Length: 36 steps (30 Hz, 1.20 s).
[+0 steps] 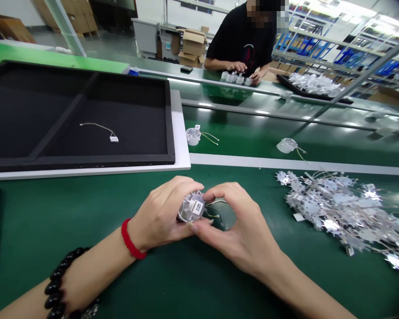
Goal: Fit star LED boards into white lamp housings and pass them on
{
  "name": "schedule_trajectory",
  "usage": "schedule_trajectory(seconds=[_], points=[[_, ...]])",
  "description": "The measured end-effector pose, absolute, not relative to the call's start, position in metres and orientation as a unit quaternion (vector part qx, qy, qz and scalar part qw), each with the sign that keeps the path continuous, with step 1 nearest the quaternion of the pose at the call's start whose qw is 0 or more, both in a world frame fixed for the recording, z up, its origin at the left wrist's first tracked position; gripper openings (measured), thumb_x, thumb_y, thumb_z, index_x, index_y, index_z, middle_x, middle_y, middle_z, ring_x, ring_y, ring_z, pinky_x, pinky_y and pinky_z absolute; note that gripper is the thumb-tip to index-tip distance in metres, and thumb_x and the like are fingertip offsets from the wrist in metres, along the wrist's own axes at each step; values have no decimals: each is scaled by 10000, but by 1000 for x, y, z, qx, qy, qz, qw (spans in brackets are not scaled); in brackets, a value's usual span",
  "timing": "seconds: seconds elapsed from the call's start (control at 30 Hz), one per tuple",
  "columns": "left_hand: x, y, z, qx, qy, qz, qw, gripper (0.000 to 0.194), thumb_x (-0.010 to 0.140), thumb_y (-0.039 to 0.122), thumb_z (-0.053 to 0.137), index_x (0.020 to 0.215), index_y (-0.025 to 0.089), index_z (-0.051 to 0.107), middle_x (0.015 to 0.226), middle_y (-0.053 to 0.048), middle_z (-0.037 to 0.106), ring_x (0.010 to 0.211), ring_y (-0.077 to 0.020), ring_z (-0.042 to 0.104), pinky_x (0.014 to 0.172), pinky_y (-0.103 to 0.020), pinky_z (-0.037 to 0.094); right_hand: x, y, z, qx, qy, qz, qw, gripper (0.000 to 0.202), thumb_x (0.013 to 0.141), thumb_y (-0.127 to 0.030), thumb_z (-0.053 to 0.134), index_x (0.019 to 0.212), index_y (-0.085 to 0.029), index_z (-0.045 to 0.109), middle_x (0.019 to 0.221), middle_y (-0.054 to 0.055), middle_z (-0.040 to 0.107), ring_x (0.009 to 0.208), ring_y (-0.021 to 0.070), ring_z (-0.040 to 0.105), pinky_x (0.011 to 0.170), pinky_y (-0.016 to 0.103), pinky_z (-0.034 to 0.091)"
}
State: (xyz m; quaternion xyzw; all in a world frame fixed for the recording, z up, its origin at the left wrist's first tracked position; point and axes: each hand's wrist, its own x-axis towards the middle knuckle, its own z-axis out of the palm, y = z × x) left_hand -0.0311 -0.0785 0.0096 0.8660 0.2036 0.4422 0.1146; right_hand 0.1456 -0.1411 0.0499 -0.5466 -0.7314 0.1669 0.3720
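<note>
Between the fingers and thumb of my left hand is a round clear plastic housing, held above the green work surface. A silvery toothed plate sits in its open top, with a small white block bearing a square code. Thin wires stick out to the right, inside the curve of my right hand. The right index fingertip and thumb tip close on the housing's right edge. A red cord and black beads circle my left wrist.
A heap of silvery toothed plates with wires lies at right. Behind it are two wired round housings. A black tray at left holds a small wired block. Across the line, a person handles clear parts.
</note>
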Motion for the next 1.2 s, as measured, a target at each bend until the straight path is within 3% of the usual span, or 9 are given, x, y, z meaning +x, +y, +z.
schedule_trajectory(seconds=[0.2, 0.4, 0.57, 0.83, 0.97, 1.2], points=[[-29, -80, 9, 851, 208, 455, 162, 338, 973, 435, 620, 1145, 159, 525, 977, -87, 654, 875, -210, 671, 754, -313, 584, 143, -141, 51, -550, -720, 186, 380, 262, 746, -294, 817, 910, -206, 633, 873, -2, 695, 798, 192, 650, 705, 352, 473], [-31, -79, 7, 811, 230, 494, 211, 448, 926, 535, 667, 1175, 186, 536, 1012, -67, 627, 885, -186, 653, 760, -279, 564, 152, -141, 56, -529, -705, 269, 388, 224, 849, -371, 738, 984, -233, 625, 933, -17, 701, 837, 172, 666, 745, 333, 500], [-31, -79, 6, 819, 214, 492, 202, 435, 902, 449, 731, 1187, 184, 538, 1039, -73, 625, 916, -191, 647, 783, -284, 570, 148, -140, 54, -534, -713, 207, 404, 344, 778, -344, 773, 1043, -215, 595, 1023, 25, 702, 910, 206, 664, 767, 356, 507], [-27, -80, 9, 837, 185, 487, 170, 401, 917, 392, 713, 1190, 178, 513, 991, -89, 648, 857, -207, 666, 717, -313, 592, 146, -142, 48, -508, -759, 90, 398, 275, 773, -305, 730, 999, -181, 636, 932, 29, 737, 838, 196, 673, 740, 362, 480], [-27, -79, 12, 857, 183, 463, 133, 374, 941, 362, 673, 1213, 173, 501, 1013, -115, 666, 894, -236, 681, 763, -363, 610, 147, -142, 52, -520, -761, 74, 381, 244, 750, -284, 705, 963, -182, 645, 906, 19, 742, 830, 200, 671, 742, 368, 476], [-28, -80, 12, 861, 185, 459, 115, 403, 972, 428, 631, 1220, 137, 505, 999, -128, 673, 897, -239, 678, 769, -363, 607, 147, -144, 53, -512, -770, 66, 374, 222, 799, -306, 724, 984, -195, 672, 897, 18, 763, 805, 200, 687, 746, 363, 477]])
